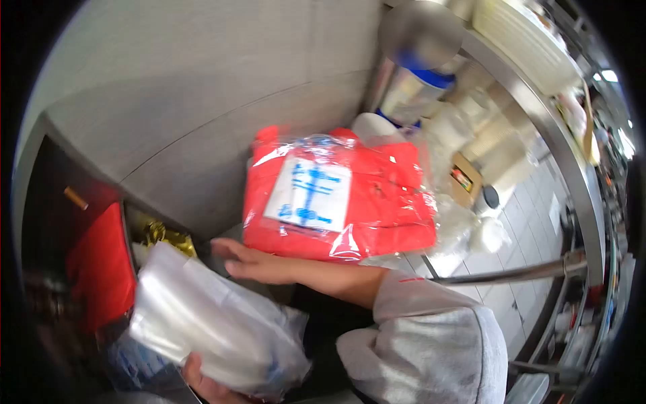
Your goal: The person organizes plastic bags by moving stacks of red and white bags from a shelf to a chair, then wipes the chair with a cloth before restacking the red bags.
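My left hand [202, 385] shows at the bottom edge. It grips from below a bulky pack of clear plastic bags [215, 323], which is blurred. My right hand [252, 262] comes out of a grey sleeve [431, 337] and reaches left. It lies flat, fingers stretched, at the lower edge of a red packet [383, 215]. The red packet is wrapped in clear film, carries a white label with blue print [308, 195], and leans against the grey wall.
Grey wall panels [202, 101] fill the upper left. A steel counter edge [572, 168] runs down the right, with a blue-capped container [420, 87], stacked pale tubs [471, 128] and a small cardboard box [464, 178] below it. A red object [101, 269] and gold foil [161, 236] sit at the left.
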Action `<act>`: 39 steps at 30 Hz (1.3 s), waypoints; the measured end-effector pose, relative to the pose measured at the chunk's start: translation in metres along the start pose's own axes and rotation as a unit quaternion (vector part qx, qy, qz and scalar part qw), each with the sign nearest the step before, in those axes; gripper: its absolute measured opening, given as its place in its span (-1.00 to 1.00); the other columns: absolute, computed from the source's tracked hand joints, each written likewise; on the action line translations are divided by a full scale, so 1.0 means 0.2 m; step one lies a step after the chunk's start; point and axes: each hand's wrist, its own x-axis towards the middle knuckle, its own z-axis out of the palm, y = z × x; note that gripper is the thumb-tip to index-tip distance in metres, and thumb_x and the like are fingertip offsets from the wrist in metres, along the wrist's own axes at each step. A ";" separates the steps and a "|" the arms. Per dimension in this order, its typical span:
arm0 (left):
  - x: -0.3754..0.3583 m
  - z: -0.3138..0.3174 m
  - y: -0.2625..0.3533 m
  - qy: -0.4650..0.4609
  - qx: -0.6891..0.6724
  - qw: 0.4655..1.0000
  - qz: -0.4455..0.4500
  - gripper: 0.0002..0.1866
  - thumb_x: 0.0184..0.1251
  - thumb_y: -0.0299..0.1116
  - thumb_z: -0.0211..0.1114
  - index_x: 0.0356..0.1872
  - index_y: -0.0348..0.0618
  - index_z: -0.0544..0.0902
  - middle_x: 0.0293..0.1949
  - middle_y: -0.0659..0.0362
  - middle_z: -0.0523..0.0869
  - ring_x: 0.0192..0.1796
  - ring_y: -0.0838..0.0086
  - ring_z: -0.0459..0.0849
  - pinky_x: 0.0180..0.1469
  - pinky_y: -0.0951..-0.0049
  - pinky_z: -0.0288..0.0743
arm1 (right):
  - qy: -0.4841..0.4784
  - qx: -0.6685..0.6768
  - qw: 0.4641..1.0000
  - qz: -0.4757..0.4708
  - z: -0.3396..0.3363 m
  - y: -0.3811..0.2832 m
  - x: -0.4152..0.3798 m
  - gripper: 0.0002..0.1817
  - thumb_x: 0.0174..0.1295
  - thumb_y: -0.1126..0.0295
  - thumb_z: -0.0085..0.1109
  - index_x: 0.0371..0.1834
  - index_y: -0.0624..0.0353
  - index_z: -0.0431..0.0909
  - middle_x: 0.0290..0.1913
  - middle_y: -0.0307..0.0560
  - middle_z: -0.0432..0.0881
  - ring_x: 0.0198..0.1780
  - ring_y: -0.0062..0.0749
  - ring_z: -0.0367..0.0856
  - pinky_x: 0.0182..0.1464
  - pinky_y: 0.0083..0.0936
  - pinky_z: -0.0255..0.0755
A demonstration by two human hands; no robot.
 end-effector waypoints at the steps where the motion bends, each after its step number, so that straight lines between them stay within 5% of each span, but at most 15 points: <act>1: 0.02 -0.02 0.00 -0.065 -0.138 0.988 -0.015 -0.40 0.31 -0.13 -0.02 0.28 -0.32 0.27 0.22 -0.06 0.40 0.23 0.08 0.40 0.27 0.10 0.27 | -0.057 0.151 0.985 0.057 0.00 0.03 0.03 -0.10 0.22 -0.30 -0.20 0.43 0.16 -0.03 0.40 0.09 0.14 0.38 -0.18 0.16 0.37 -0.27 0.03; 3: 0.14 -0.18 -0.05 -0.135 -0.074 0.988 0.006 -0.40 0.31 -0.14 -0.02 0.28 -0.34 0.25 0.21 -0.08 0.41 0.22 0.07 0.40 0.28 0.12 0.26 | -0.180 0.442 0.866 0.152 0.03 0.07 0.06 -0.13 0.26 -0.36 -0.40 0.45 0.07 0.01 0.40 -0.02 0.17 0.40 -0.34 0.14 0.40 -0.39 -0.01; 5: 0.22 -0.24 -0.06 -0.099 -0.085 0.987 -0.091 -0.42 0.29 -0.16 0.04 0.27 -0.30 0.27 0.17 -0.08 0.44 0.21 0.09 0.41 0.27 0.05 0.24 | -0.146 0.562 0.785 0.216 0.10 0.09 0.03 -0.17 0.27 -0.24 -0.17 0.44 0.11 0.05 0.39 -0.06 0.19 0.38 -0.39 0.17 0.40 -0.39 -0.01; 6: 0.27 -0.27 -0.08 -0.026 -0.206 0.950 -0.233 -0.45 0.35 -0.18 0.02 0.24 -0.35 0.29 0.15 -0.07 0.46 0.18 0.11 0.44 0.24 0.08 0.29 | -0.125 0.574 0.779 0.219 0.09 0.08 0.00 -0.18 0.27 -0.22 -0.14 0.44 0.11 0.04 0.39 -0.06 0.19 0.38 -0.39 0.17 0.40 -0.39 -0.01; 9: 0.33 -0.41 -0.25 -0.089 0.037 0.991 -0.087 -0.49 0.37 -0.22 0.02 0.23 -0.36 0.31 0.15 -0.05 0.47 0.15 0.15 0.48 0.22 0.12 0.34 | -0.060 0.519 0.826 0.211 0.05 0.10 -0.08 -0.18 0.26 -0.16 -0.06 0.44 0.13 0.03 0.39 -0.05 0.19 0.38 -0.39 0.17 0.40 -0.39 0.00; 10: 0.34 -0.43 -0.27 0.000 -0.063 0.983 -0.175 -0.52 0.37 -0.30 0.05 0.24 -0.34 0.30 0.15 -0.04 0.47 0.13 0.17 0.50 0.22 0.16 0.35 | -0.043 0.487 0.847 0.207 0.04 0.10 -0.11 -0.18 0.26 -0.13 -0.03 0.44 0.14 0.03 0.39 -0.05 0.20 0.38 -0.39 0.17 0.39 -0.39 0.00; 14: 0.28 -0.27 -0.31 0.050 -0.099 0.973 -0.204 -0.49 0.28 -0.36 0.18 0.22 -0.32 0.31 0.12 0.03 0.52 0.15 0.24 0.50 0.23 0.21 0.34 | -0.089 0.377 0.900 0.201 0.01 0.08 -0.14 -0.18 0.25 -0.05 0.08 0.44 0.16 0.01 0.39 -0.05 0.20 0.38 -0.39 0.17 0.39 -0.39 0.01; 15: 0.30 -0.27 -0.34 0.052 -0.136 0.966 -0.214 -0.49 0.27 -0.34 0.20 0.21 -0.30 0.33 0.11 0.04 0.53 0.15 0.26 0.50 0.24 0.23 0.33 | -0.143 0.386 0.891 0.191 0.02 0.07 -0.10 -0.10 0.07 0.26 0.34 0.43 0.22 0.01 0.34 -0.03 0.26 0.36 -0.35 0.19 0.37 -0.40 0.02; 17: 0.29 -0.20 -0.36 0.081 -0.131 0.971 -0.184 -0.50 0.25 -0.32 0.24 0.18 -0.28 0.38 0.10 0.08 0.54 0.11 0.30 0.53 0.20 0.27 0.37 | -0.083 0.135 0.964 0.211 0.07 0.03 -0.07 0.08 -0.30 0.43 0.55 0.36 0.26 0.06 0.26 0.01 0.31 0.30 -0.27 0.26 0.33 -0.41 0.12; 21: 0.32 -0.15 -0.53 0.188 -0.089 0.973 -0.097 -0.58 0.25 -0.38 0.24 0.10 -0.32 0.42 -0.06 0.01 0.61 -0.08 0.24 0.63 -0.04 0.23 0.53 | -0.068 -0.046 0.990 0.112 0.21 0.12 -0.09 0.21 -0.35 0.32 0.60 0.39 0.28 -0.07 0.24 0.11 0.30 0.30 -0.21 0.25 0.31 -0.37 0.16; 25: 0.30 -0.08 -0.63 0.235 -0.058 0.970 -0.010 -0.66 0.33 -0.42 0.11 0.10 -0.31 0.43 -0.06 0.03 0.61 -0.07 0.28 0.65 -0.04 0.31 0.55 | -0.123 -0.245 0.956 0.107 0.32 0.11 -0.14 0.39 -0.44 0.13 0.62 0.42 0.31 -0.23 0.30 0.35 0.15 0.33 0.13 0.21 0.30 -0.23 0.20; 29: 0.29 -0.10 -0.70 0.223 -0.125 0.967 -0.023 -0.66 0.32 -0.45 0.09 0.11 -0.29 0.43 -0.09 0.07 0.62 -0.09 0.32 0.65 -0.05 0.35 0.56 | -0.215 -0.194 0.956 0.052 0.29 0.14 -0.15 0.47 -0.48 0.13 0.63 0.42 0.33 -0.33 0.31 0.39 0.10 0.37 0.18 0.08 0.35 -0.17 0.11; 33: 0.27 -0.01 -0.63 0.235 -0.135 0.962 -0.039 -0.47 0.29 -0.39 0.13 0.26 -0.28 0.24 0.04 0.01 0.54 0.06 0.33 0.56 0.09 0.35 0.46 | -0.149 -0.201 0.968 0.016 0.38 0.21 -0.19 0.26 -0.30 0.32 0.53 0.43 0.28 -0.23 0.29 0.27 0.20 0.35 0.12 0.14 0.32 -0.18 0.13; 36: 0.25 0.03 -0.58 0.194 -0.025 0.980 -0.039 -0.26 0.24 -0.29 0.20 0.36 -0.24 0.02 0.21 -0.05 0.38 0.25 0.32 0.38 0.26 0.34 0.26 | -0.094 -0.094 0.989 0.057 0.42 0.31 -0.20 0.07 -0.26 0.49 0.38 0.39 0.23 -0.08 0.22 0.12 0.30 0.26 -0.01 0.29 0.26 -0.26 0.21; 39: 0.24 -0.05 -0.52 0.120 0.080 0.985 -0.091 -0.12 0.19 -0.20 0.26 0.39 -0.21 -0.10 0.31 -0.05 0.24 0.34 0.33 0.24 0.34 0.32 0.09 | -0.110 0.135 0.962 0.211 0.36 0.27 -0.19 -0.05 -0.31 0.62 0.24 0.31 0.19 0.05 0.15 -0.02 0.35 0.17 -0.16 0.38 0.18 -0.33 0.29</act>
